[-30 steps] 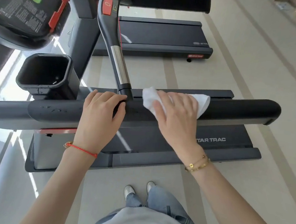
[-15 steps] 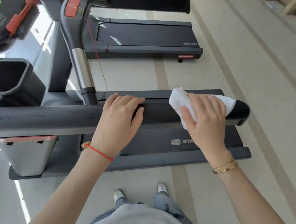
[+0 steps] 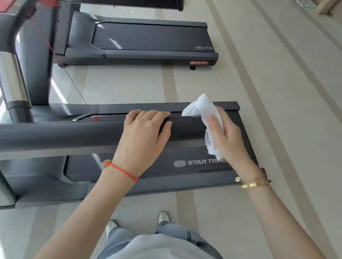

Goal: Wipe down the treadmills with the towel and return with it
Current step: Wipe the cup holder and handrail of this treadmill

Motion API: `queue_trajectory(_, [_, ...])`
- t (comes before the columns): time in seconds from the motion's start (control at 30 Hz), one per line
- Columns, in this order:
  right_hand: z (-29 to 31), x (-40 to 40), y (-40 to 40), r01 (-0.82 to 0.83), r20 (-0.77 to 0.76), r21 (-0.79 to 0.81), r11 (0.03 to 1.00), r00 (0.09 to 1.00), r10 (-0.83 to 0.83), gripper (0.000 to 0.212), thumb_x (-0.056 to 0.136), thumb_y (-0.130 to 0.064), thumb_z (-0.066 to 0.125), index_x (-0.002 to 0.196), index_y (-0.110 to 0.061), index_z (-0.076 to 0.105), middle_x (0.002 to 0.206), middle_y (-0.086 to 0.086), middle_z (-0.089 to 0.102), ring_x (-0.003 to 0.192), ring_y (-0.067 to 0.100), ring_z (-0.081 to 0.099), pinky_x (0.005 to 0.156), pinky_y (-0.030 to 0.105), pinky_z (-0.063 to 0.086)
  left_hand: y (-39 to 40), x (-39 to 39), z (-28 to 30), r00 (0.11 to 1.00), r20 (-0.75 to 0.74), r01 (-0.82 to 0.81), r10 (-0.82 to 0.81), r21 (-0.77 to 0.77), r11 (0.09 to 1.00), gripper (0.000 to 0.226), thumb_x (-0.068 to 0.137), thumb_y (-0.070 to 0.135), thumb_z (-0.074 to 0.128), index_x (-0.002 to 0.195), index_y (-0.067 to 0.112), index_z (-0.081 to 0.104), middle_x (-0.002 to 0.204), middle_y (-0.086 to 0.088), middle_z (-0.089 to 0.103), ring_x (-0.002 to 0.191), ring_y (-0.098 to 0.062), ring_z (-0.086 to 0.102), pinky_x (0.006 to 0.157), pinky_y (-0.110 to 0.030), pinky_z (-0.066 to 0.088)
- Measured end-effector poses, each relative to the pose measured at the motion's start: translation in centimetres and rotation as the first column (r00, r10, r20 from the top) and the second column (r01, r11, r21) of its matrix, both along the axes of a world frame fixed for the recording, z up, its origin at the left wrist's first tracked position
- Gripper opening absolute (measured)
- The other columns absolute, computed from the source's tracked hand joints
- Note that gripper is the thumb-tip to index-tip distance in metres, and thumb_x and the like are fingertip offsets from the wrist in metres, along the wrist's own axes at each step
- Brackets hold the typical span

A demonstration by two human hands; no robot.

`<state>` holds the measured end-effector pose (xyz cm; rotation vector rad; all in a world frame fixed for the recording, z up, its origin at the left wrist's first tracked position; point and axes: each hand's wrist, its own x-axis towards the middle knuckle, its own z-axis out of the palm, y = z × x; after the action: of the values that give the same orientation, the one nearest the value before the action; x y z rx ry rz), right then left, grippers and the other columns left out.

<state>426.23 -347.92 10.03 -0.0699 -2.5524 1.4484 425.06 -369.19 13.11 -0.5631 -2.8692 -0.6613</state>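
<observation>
Head view: crumpled white towel (image 3: 204,113), perhaps bunched, against handrail (image 3: 65,135)

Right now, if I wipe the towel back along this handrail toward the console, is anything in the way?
Yes. Your left hand rests on the handrail just beside the towel held by your right hand, blocking that path. Beyond it the rail looks bare as far as the frame shows.
</observation>
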Motion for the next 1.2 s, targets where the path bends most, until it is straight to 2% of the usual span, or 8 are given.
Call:
queue_trajectory(0.13, [-2.3, 2.2, -0.4, -0.113, -0.183, -0.028, 0.993, 0.977, 0.106, 0.024, 0.100, -0.035, 0.044, 0.124, -0.036, 0.044, 0.107, -0.011, 0.055, 0.088, 0.033, 0.062, 0.073, 0.050, 0.053, 1.3, 0.1, -0.2, 0.998, -0.023, -0.051, 0.051, -0.013, 0.999, 0.029, 0.102, 0.025, 0.045, 0.120, 0.016, 0.066, 0.109, 0.002, 0.070, 0.098, -0.023, 0.062, 0.105, -0.039, 0.034])
queue_trajectory(0.27, [-1.5, 0.2, 1.2, -0.122, -0.069, -0.107, 0.987, 0.991, 0.116, 0.017, 0.098, -0.049, 0.043, 0.113, -0.048, 0.051, 0.075, -0.004, 0.065, 0.064, 0.014, 0.064, 0.058, 0.025, 0.052, 1.5, 0.3, -0.4, 0.997, -0.035, -0.068, 0.067, -0.029, 0.997, 0.028, 0.102, 0.026, 0.046, 0.120, 0.018, 0.066, 0.109, 0.002, 0.070, 0.100, -0.024, 0.062, 0.102, -0.040, 0.034])
queue_trajectory(0.37, [-1.1, -1.1, 2.8, -0.114, 0.129, -0.175, 0.978, 0.982, 0.137, 0.020, 0.095, -0.060, 0.039, 0.109, -0.063, 0.053, 0.089, -0.013, 0.069, 0.078, -0.006, 0.061, 0.068, 0.007, 0.046, 1.6, 0.4, -0.5, 0.997, -0.048, -0.069, 0.068, -0.021, 0.997, 0.026, 0.101, 0.024, 0.047, 0.118, 0.017, 0.066, 0.107, 0.002, 0.070, 0.101, -0.024, 0.062, 0.101, -0.038, 0.033])
queue_trajectory(0.53, [-0.9, 0.4, 1.7, -0.150, 0.046, -0.157, 0.976, 0.986, 0.159, 0.021, 0.099, -0.049, 0.039, 0.118, -0.052, 0.047, 0.072, -0.006, 0.062, 0.066, 0.007, 0.061, 0.063, 0.021, 0.049, 1.7, 0.4, -0.5, 0.996, -0.059, -0.074, 0.072, -0.031, 0.997, 0.025, 0.101, 0.022, 0.048, 0.117, 0.017, 0.067, 0.106, 0.002, 0.070, 0.099, -0.025, 0.062, 0.099, -0.038, 0.032])
queue_trajectory(0.7, [0.0, 0.8, 0.6, -0.231, -0.044, 0.362, 0.903, 0.963, 0.264, 0.043, 0.099, -0.054, 0.032, 0.140, -0.040, 0.037, 0.131, -0.013, 0.043, 0.121, 0.013, 0.042, 0.102, 0.041, 0.038, 1.3, 0.1, -0.4, 0.998, -0.017, -0.053, 0.053, 0.006, 0.999, 0.027, 0.100, 0.023, 0.049, 0.120, 0.017, 0.066, 0.109, 0.004, 0.070, 0.102, -0.023, 0.063, 0.101, -0.037, 0.035])
queue_trajectory(0.83, [1.4, 0.0, -0.6, -0.176, -0.059, 0.675, 0.716, 0.955, 0.291, 0.049, 0.100, -0.054, 0.029, 0.141, -0.032, 0.043, 0.127, -0.001, 0.051, 0.111, 0.023, 0.049, 0.095, 0.036, 0.038, -0.1, 0.4, -0.2, 0.990, -0.050, -0.129, 0.131, 0.051, 0.990, 0.026, 0.098, 0.019, 0.052, 0.120, 0.016, 0.066, 0.110, 0.002, 0.070, 0.107, -0.023, 0.061, 0.103, -0.038, 0.036])
queue_trajectory(1.0, [2.5, -1.9, -5.0, -0.170, -0.033, 0.838, 0.519, 0.933, 0.358, 0.056, 0.101, -0.055, 0.019, 0.136, -0.024, 0.050, 0.109, 0.003, 0.062, 0.087, 0.028, 0.056, 0.078, 0.040, 0.043, -4.0, 1.0, -0.2, 0.973, -0.093, -0.204, 0.210, 0.064, 0.977, 0.023, 0.097, 0.014, 0.054, 0.115, 0.014, 0.068, 0.109, 0.001, 0.070, 0.105, -0.025, 0.060, 0.106, -0.038, 0.035])
queue_trajectory(1.2, [2.3, -3.3, -11.4, -0.172, -0.064, 0.857, 0.486, 0.900, 0.432, 0.055, 0.102, -0.053, 0.017, 0.132, -0.022, 0.052, 0.096, 0.003, 0.062, 0.075, 0.026, 0.055, 0.066, 0.038, 0.047, -10.0, 1.0, 0.1, 0.951, -0.097, -0.289, 0.294, 0.068, 0.955, 0.024, 0.097, 0.014, 0.053, 0.116, 0.013, 0.068, 0.112, -0.001, 0.069, 0.109, -0.024, 0.059, 0.111, -0.040, 0.032])
